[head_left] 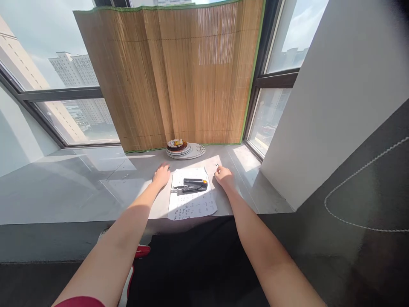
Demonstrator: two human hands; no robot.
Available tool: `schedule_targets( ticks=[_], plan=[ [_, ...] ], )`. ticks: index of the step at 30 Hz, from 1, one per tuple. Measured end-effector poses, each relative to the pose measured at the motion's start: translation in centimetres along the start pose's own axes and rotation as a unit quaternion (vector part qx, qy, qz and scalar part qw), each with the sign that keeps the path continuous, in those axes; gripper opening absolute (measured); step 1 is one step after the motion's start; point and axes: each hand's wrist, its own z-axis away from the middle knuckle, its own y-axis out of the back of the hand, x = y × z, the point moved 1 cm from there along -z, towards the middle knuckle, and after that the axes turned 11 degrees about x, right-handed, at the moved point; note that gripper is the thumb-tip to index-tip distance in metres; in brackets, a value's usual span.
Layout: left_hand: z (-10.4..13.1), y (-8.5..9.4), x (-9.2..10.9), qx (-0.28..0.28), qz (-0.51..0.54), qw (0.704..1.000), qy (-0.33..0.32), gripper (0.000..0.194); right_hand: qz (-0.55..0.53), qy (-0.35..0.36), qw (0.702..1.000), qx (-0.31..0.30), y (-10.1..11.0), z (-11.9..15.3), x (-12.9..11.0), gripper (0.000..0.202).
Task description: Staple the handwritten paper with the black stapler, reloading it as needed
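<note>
Between my two hands, handwritten paper sheets [191,208] lie on the pale window ledge. A black stapler [194,185] with an orange spot at its right end rests on the sheets. My left hand [162,175] is at the upper left of the paper, fingers curled, with a small dark bit showing at the fingertips. My right hand [224,175] is right of the paper, its fingers pinched on a small dark thing [217,165] too small to name.
Stacked plates [179,150] stand at the back of the ledge [128,187], below a bamboo blind [191,85]. Windows flank the blind. A white wall [319,106] rises at the right, and a pale cord [361,170] hangs or lies beyond it.
</note>
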Motion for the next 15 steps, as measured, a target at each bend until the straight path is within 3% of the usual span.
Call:
schedule_targets(
  ticks=[5, 11, 15],
  plan=[
    [0.8, -1.3, -0.7, -0.018, 0.015, 1.0, -0.008, 0.039, -0.005, 0.009, 1.0, -0.001, -0.6, -0.4, 0.5, 0.022],
    [4.9, -0.4, -1.0, 0.031, 0.014, 0.999, -0.014, 0.037, -0.025, -0.007, 1.0, -0.007, -1.0, -0.9, 0.9, 0.019],
    [6.6, 0.1, -0.4, 0.057, 0.031, 0.998, 0.014, 0.026, -0.055, -0.02, 0.998, 0.006, -0.9, -0.9, 0.8, 0.015]
  ],
)
